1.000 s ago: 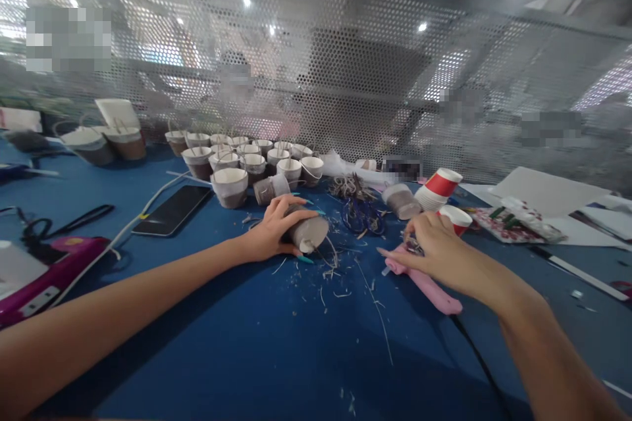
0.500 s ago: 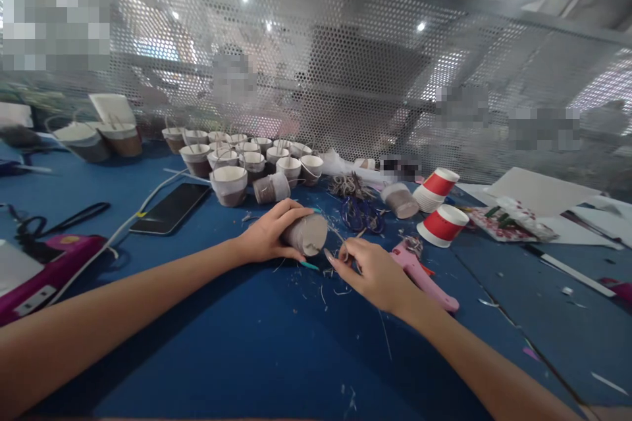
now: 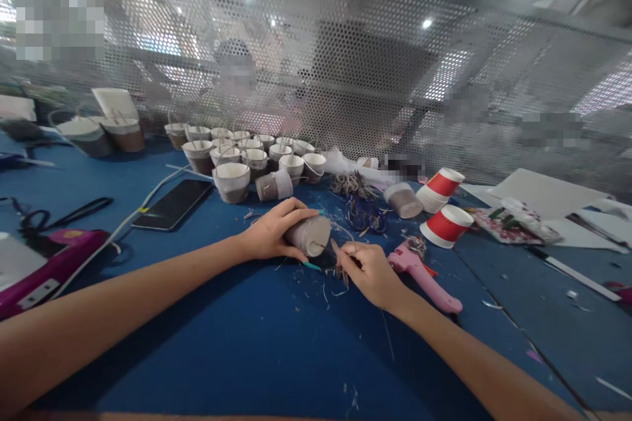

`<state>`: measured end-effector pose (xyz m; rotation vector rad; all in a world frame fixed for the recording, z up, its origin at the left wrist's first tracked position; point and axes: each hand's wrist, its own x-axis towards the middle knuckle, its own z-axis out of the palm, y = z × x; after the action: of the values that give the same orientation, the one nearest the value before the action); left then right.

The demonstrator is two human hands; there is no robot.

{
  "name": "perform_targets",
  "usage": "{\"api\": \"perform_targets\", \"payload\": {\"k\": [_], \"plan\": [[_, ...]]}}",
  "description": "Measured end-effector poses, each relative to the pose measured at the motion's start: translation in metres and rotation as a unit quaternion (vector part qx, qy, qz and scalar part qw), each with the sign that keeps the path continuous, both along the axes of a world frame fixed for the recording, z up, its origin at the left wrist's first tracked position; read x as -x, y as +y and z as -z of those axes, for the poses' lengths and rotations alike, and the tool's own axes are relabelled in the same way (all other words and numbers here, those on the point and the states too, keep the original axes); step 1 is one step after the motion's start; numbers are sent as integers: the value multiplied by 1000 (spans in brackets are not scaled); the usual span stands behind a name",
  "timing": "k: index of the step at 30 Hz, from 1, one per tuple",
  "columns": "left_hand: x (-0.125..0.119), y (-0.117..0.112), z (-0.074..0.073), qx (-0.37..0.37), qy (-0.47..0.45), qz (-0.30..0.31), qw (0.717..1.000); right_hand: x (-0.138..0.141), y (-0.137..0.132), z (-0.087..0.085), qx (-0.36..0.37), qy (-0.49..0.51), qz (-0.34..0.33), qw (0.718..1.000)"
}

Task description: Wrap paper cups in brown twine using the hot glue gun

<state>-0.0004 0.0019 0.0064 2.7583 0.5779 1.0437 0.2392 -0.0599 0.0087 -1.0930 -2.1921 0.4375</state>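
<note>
My left hand [image 3: 279,230] is closed around a small paper cup [image 3: 318,235] wrapped in pale material, tipped on its side with its round end towards the right. Just right of it, my right hand [image 3: 368,270] pinches a thin strand of twine [image 3: 349,234] close to the cup's end. Whether the strand is joined to the cup I cannot tell. Behind my right hand lies a pink glue gun [image 3: 424,276], and beyond both hands are blue-handled scissors [image 3: 364,214] beside a tangle of twine [image 3: 353,184].
Several wrapped cups with looped handles [image 3: 232,182] stand at the back; one wrapped cup [image 3: 275,185] lies tipped. Red and white paper cups [image 3: 447,225] are on the right. A phone [image 3: 172,205] and a magenta glue gun [image 3: 54,270] lie left. Fibre scraps litter the blue table [image 3: 237,342].
My right hand's fingers have drawn into a tighter pinch beside the cup's end. My left hand keeps its hold on the cup. The whole view has shifted slightly.
</note>
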Motion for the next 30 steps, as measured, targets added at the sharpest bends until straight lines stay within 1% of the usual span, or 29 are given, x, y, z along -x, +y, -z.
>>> {"api": "perform_targets", "payload": {"k": [3,6,10,14,17,19,21,25,28,30], "plan": [[0,1,0,4,9,-5,1000,0,0,1,-9,18,-1,1000],[-1,1,1,8,13,-7,1000,0,-1,1,1,29,-15,999],[-1,2,2,8,12,-6,1000,0,-1,2,46,32,-23,998],[0,2,2,7,11,-5,1000,0,1,3,103,27,-9,994],[-1,2,1,4,13,-5,1000,1,2,3,116,23,4,993],[-1,1,1,3,14,-5,1000,1,2,2,100,10,13,995],[-1,1,1,3,14,-4,1000,1,2,1,68,1,20,997],[-1,2,2,7,10,-4,1000,0,1,0,11,13,34,999],[0,2,2,13,13,-4,1000,0,2,1,0,5,35,999],[0,3,2,13,14,-4,1000,0,3,1,-1,-6,25,1000]]}}
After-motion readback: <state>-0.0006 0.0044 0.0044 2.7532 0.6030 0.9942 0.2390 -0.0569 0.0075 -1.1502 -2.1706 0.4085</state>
